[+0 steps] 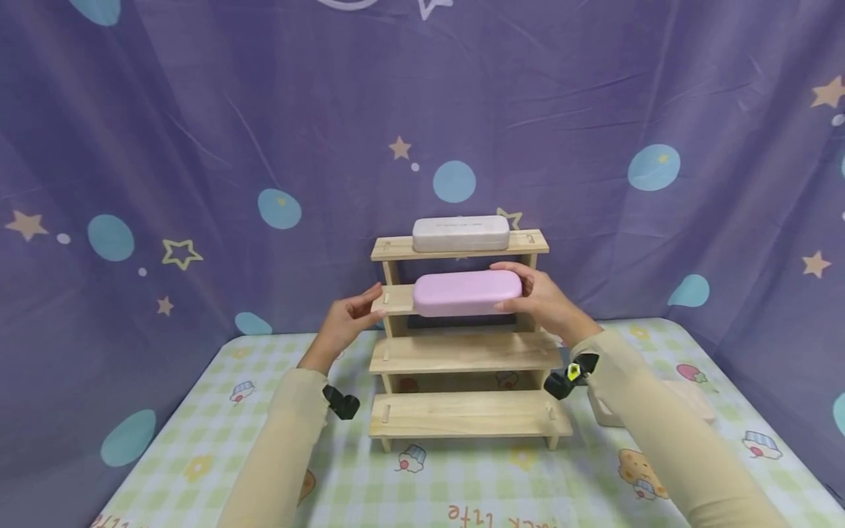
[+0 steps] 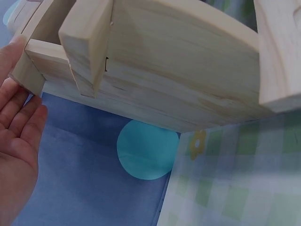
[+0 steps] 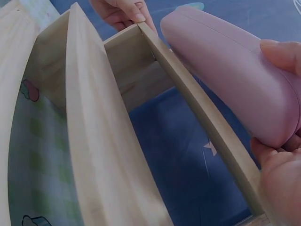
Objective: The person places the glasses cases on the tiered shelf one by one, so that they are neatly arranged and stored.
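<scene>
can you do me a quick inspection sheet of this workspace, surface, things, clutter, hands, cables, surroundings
Surface: checked cloth under the wooden rack
Job's things: pink case at the second shelf from the top, contact unclear; white case on the top shelf
Clutter: pale box, partly hidden by the right sleeve
Left hand: holds the second shelf's left end
Right hand: grips the pink case's right end
Cables: nothing seen
Surroundings: purple curtain with stars and blue spots

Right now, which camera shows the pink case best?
The head view, because the pink case shows nearly whole. The right wrist view is closer, but the picture's edge cuts it off. The left wrist view doesn't clearly show it.
</scene>
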Action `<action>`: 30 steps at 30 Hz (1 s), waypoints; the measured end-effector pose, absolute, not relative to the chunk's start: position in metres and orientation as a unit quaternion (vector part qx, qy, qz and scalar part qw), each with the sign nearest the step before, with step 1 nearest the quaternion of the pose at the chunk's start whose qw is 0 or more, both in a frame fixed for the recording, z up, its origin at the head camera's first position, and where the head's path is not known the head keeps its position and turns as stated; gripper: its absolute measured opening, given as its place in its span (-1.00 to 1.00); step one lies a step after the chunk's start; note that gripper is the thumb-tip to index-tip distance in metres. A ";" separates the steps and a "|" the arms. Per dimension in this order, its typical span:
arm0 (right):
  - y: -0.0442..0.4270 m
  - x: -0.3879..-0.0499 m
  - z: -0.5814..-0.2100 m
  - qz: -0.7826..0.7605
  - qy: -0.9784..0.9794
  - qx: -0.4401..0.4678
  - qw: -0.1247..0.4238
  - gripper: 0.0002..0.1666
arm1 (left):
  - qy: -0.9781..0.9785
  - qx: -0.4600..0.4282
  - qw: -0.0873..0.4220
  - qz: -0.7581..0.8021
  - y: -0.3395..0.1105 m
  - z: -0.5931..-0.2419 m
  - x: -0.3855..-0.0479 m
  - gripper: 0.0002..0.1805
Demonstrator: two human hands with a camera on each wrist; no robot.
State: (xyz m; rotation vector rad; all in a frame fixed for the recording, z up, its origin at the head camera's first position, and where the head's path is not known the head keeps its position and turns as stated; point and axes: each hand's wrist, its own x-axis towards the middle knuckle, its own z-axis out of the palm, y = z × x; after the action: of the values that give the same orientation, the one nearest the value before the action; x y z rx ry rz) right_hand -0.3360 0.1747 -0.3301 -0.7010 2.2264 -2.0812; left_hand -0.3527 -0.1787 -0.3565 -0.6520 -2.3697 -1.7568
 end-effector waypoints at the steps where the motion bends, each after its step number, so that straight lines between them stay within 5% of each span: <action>1: 0.174 -0.337 -0.330 -0.668 0.710 -0.222 0.008 -0.16 | -0.783 -0.216 0.058 -0.581 -0.178 -0.354 -0.351 -0.46; 30: 0.169 -0.361 -0.319 -0.619 0.752 -0.222 0.037 -0.16 | -0.781 -0.225 0.076 -0.578 -0.182 -0.368 -0.363 -0.47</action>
State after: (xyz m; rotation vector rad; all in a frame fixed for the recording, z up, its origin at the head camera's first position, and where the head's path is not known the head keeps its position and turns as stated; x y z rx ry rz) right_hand -0.3611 0.1694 -0.3194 -0.6825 2.3092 -1.9008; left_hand -0.3630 -0.1820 -0.3675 -0.6748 -2.3406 -1.7335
